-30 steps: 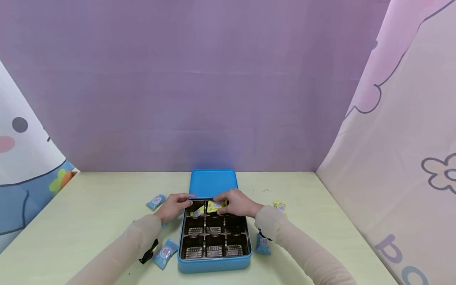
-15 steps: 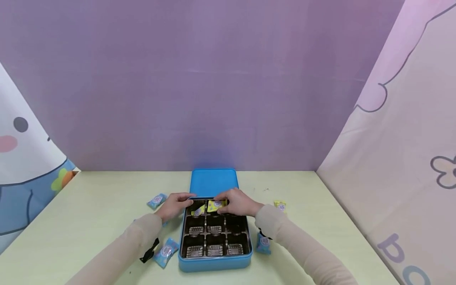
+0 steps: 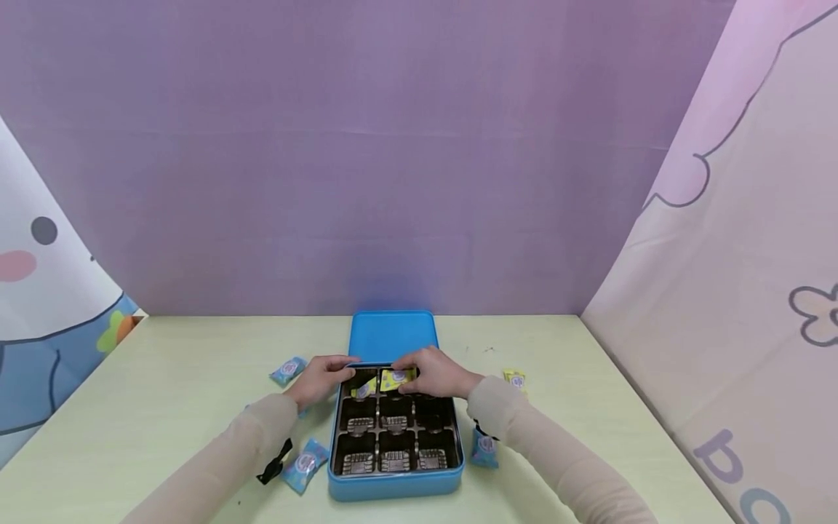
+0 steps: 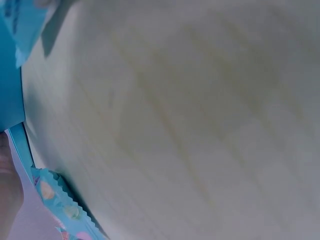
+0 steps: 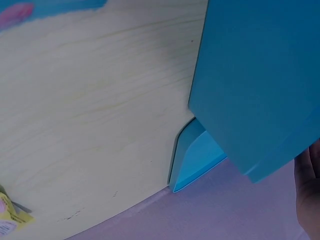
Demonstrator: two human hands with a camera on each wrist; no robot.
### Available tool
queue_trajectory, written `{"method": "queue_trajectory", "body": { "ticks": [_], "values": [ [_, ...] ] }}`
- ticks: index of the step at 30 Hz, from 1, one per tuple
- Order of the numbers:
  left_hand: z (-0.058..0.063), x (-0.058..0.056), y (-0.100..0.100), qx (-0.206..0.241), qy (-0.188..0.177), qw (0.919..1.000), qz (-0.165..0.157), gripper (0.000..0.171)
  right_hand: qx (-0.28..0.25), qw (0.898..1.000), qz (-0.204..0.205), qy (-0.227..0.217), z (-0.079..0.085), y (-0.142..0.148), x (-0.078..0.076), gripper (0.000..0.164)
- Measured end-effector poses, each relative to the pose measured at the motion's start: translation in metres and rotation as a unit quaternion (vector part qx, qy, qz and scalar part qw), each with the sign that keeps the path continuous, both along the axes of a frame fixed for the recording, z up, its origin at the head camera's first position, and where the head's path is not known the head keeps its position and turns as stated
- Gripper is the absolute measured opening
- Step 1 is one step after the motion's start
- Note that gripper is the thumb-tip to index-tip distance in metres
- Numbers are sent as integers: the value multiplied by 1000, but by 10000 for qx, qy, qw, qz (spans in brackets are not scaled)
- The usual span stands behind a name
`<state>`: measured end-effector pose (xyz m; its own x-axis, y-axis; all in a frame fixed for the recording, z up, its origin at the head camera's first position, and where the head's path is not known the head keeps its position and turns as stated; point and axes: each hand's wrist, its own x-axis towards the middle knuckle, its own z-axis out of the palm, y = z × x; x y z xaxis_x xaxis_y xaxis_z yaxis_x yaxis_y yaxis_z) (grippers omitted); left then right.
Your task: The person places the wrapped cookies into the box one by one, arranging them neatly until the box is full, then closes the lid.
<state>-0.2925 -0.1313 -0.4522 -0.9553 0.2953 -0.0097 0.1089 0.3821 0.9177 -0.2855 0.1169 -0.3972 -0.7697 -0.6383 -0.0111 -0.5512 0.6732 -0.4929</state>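
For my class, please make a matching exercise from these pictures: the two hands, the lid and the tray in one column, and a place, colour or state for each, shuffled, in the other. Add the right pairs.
Column one
1. Left hand
2. Right hand
3. Lid
4. Tray

Column two
A. touching a yellow packet
B. dark, divided into compartments
C. at the far left corner of the box
D. bright blue, just beyond the box

Right pairs
1-C, 2-A, 3-D, 4-B

Tray (image 3: 395,460) glossy plastic; box (image 3: 395,490) smooth; backdrop (image 3: 419,160) matt cloth.
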Motion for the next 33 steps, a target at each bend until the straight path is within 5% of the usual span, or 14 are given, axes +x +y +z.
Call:
{"method": "queue_trajectory", "body": {
  "ticks": [33],
  "values": [
    [2, 2, -1, 168, -53, 9998, -85, 32, 271, 9995, -77, 118, 2, -3, 4, 39]
  ]
}}
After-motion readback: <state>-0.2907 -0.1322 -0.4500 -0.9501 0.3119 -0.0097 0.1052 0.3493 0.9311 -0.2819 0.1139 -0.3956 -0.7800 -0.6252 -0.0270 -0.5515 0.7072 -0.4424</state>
